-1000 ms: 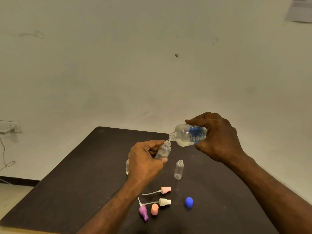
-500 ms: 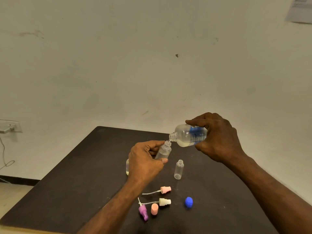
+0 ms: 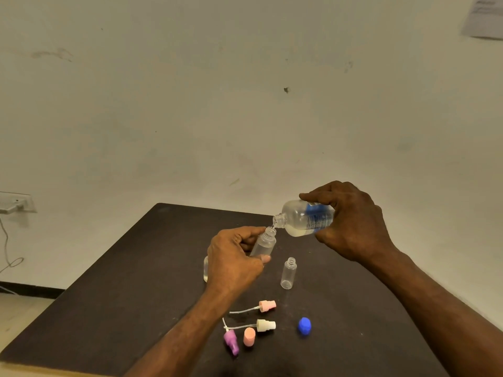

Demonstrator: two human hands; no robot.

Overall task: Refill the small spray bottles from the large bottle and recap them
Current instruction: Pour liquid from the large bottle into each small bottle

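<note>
**Mia:** What are the hands doing?

**Sam:** The right hand (image 3: pixel 351 221) has its fingers wrapped round the large bottle (image 3: pixel 306 217) and tips it on its side. The left hand (image 3: pixel 234 257) grips a small spray bottle (image 3: pixel 263 242), tilted, just under the big one's mouth. The two mouths almost touch.

**Mia:** Has anything changed from a moment ago?

**Sam:** Almost nothing. Both hands stay in the same spot, and the big bottle is still tipped the same way. I think the pouring is just going on. I can see a thin bit of liquid at the mouths, but I cannot tell how full the little bottle is.

**Mia:** So is the job nearly done?

**Sam:** No, I'd say there's lots left. An open small bottle (image 3: pixel 288 273) stands on the surface (image 3: pixel 122 295), just to the right of the left hand. Another bottle (image 3: pixel 205 269) peeks out behind that hand, mostly hidden.

**Mia:** And the tops?

**Sam:** They lie nearer the person than the left hand: a pink sprayer (image 3: pixel 266 306), a white sprayer (image 3: pixel 265 325), a purple sprayer (image 3: pixel 231 342), a peach cap (image 3: pixel 249 336) and a blue cap (image 3: pixel 304 325). None is back on yet.
</note>
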